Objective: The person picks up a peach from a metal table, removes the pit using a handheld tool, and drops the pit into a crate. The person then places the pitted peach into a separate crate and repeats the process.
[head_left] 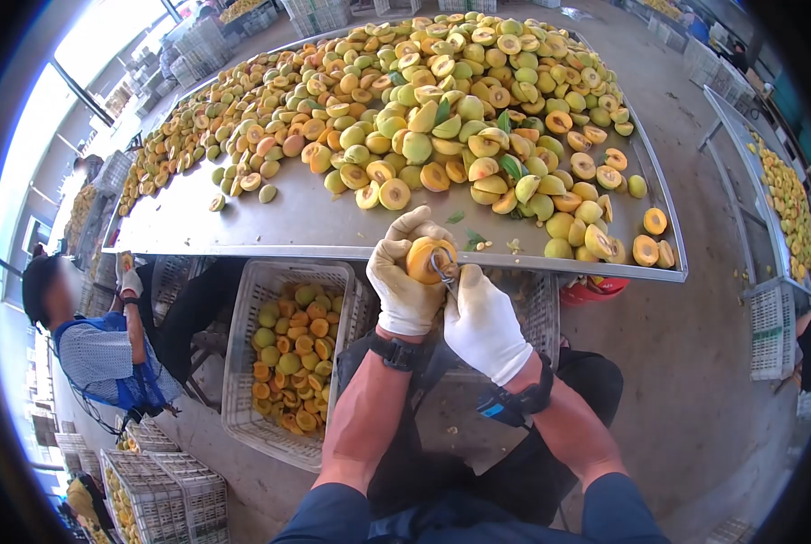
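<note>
My left hand [400, 288], in a white glove with a soiled palm, is closed around a halved yellow peach [422, 260], its cut side facing right. In my gloved right hand [485, 319] is a small metal pitting tool with a looped end [444, 268], pressed to the cut face of the fruit. Whether the stone is still inside is hidden by the tool and fingers. Both hands are just in front of the metal table's edge [269, 249]. Beyond them lies a big heap of halved peaches [405, 118], many with brown centres and some green leaves among them.
A white plastic crate [242, 399] holding peach halves stands below the table, left of my arms. Another crate [543, 313] and a red container [596, 290] are under the table's right part. A co-worker [106, 344] sits at left. Stacked crates [183, 485] stand lower left.
</note>
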`<state>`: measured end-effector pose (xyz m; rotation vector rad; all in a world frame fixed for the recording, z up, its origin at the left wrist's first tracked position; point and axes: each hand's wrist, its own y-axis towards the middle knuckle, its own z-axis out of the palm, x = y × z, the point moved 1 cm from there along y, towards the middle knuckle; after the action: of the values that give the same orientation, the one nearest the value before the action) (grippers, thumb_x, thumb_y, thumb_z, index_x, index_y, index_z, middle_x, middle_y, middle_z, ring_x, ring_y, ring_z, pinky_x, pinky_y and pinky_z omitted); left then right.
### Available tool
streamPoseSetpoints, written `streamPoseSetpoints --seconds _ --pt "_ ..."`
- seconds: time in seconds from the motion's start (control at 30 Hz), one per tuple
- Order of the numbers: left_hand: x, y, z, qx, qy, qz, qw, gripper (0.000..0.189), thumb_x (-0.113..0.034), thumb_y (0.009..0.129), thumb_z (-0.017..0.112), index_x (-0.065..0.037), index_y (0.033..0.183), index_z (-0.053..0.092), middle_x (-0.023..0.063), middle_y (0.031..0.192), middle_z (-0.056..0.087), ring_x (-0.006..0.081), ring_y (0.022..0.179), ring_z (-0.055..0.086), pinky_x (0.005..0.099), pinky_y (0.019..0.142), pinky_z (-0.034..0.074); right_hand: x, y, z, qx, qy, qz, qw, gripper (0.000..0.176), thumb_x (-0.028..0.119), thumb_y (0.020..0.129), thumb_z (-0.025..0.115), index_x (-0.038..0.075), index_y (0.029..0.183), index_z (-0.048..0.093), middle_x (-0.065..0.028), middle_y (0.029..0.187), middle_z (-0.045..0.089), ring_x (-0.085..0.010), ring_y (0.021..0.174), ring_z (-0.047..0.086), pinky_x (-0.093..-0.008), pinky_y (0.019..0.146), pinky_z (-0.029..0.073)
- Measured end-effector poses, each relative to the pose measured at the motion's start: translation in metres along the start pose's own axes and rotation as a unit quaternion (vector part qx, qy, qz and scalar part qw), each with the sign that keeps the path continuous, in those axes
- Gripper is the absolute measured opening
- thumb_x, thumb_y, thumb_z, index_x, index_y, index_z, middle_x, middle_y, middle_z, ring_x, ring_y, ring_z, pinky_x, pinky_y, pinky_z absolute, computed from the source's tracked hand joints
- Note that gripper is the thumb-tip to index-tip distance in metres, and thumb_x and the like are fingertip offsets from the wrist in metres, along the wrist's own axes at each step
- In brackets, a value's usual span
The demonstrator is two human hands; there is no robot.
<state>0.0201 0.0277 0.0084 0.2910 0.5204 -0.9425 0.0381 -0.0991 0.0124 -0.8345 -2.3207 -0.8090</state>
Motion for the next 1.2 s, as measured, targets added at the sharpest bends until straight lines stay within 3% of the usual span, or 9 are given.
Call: streamPoseSetpoints --seconds 0.1,0.2,0.43,0.53,0.6,0.77,0.9,0.97,1.2 --pt "-0.002 -0.004 0.006 -0.017 0.096 0.038 0.995 0.042 -0.018 0.078 0.044 0.001 0.112 0.06 0.0099 0.09 0.059 0.0284 0.087 0.059 0.0429 0.084 0.051 0.0 0.001 0.001 0.004 0.0 -0.003 1.0 0.022 0.008 0.083 0.06 -0.004 0.099 0.05 -0.0266 0.083 0.062 -0.0445 0.072 0.063 -0.0509 0.062 0.053" --pt "0.0 -0.002 0.002 -0.01 0.02 0.021 1.0 0.041 -0.017 0.078 0.042 0.002 0.11 0.059 0.0096 0.088 0.059 0.0283 0.085 0.059 0.0424 0.083 0.051 0.001 0.001 0.004 0.021 0.007 0.028 0.999 0.022 0.008 0.083 0.06 -0.004 0.098 0.05 -0.0273 0.083 0.062 -0.0456 0.075 0.063 -0.0517 0.065 0.053" --pt "-0.002 -0.003 -0.003 -0.03 0.04 0.017 0.999 0.039 -0.016 0.078 0.039 0.002 0.107 0.057 0.0103 0.086 0.059 0.0278 0.082 0.058 0.0404 0.08 0.052 0.0 -0.002 0.007 0.061 0.042 0.033 0.997 0.023 0.008 0.083 0.06 -0.005 0.099 0.05 -0.0285 0.084 0.062 -0.047 0.078 0.063 -0.0525 0.069 0.053" --pt "-0.007 0.003 -0.011 -0.007 0.052 -0.056 0.997 0.035 -0.015 0.077 0.041 0.002 0.103 0.058 0.0114 0.084 0.059 0.0278 0.079 0.058 0.0396 0.076 0.052 -0.003 -0.006 0.007 0.084 0.017 0.027 0.996 0.023 0.008 0.083 0.059 -0.005 0.1 0.05 -0.0287 0.086 0.062 -0.0469 0.079 0.063 -0.0519 0.07 0.053" --pt "-0.008 0.007 -0.01 -0.053 -0.052 -0.186 0.98 0.028 -0.006 0.076 0.043 0.004 0.097 0.058 0.0158 0.084 0.062 0.0279 0.076 0.06 0.0371 0.072 0.054 -0.004 -0.008 0.005 0.096 -0.007 0.026 0.995 0.023 0.007 0.082 0.059 -0.005 0.1 0.05 -0.0288 0.086 0.062 -0.0468 0.079 0.063 -0.0515 0.071 0.053" --pt "0.0 0.01 -0.017 -0.079 0.039 -0.182 0.979 0.025 -0.011 0.075 0.046 0.003 0.092 0.059 0.0158 0.08 0.06 0.0303 0.072 0.058 0.0403 0.071 0.053 -0.006 -0.006 0.0 0.162 0.026 0.08 0.983 0.025 0.008 0.081 0.059 -0.005 0.101 0.05 -0.0289 0.089 0.063 -0.0463 0.085 0.064 -0.0508 0.074 0.053" --pt "0.005 0.006 -0.012 -0.129 0.074 -0.108 0.983 0.02 -0.01 0.075 0.047 0.003 0.085 0.058 0.0198 0.078 0.062 0.0324 0.068 0.06 0.0404 0.068 0.053 -0.008 -0.008 0.005 0.146 -0.015 0.082 0.986 0.025 0.006 0.082 0.057 -0.005 0.102 0.049 -0.0296 0.087 0.063 -0.0477 0.087 0.063 -0.052 0.073 0.052" --pt "0.008 0.004 -0.017 -0.123 0.076 -0.036 0.989 0.018 -0.009 0.074 0.046 0.004 0.079 0.057 0.023 0.077 0.064 0.0337 0.065 0.061 0.0404 0.065 0.054 -0.009 -0.009 0.007 0.155 0.113 0.096 0.977 0.024 0.004 0.082 0.059 -0.004 0.102 0.048 -0.0312 0.085 0.062 -0.0505 0.086 0.06 -0.0507 0.071 0.05" --pt "0.002 0.005 -0.006 -0.08 0.051 -0.04 0.995 0.019 -0.01 0.073 0.044 0.003 0.076 0.057 0.0232 0.075 0.063 0.0337 0.063 0.06 0.0418 0.062 0.054 -0.014 -0.005 0.004 0.145 0.189 0.086 0.967 0.027 0.007 0.085 0.06 -0.004 0.106 0.048 -0.0318 0.085 0.062 -0.051 0.088 0.06 -0.0496 0.073 0.049"
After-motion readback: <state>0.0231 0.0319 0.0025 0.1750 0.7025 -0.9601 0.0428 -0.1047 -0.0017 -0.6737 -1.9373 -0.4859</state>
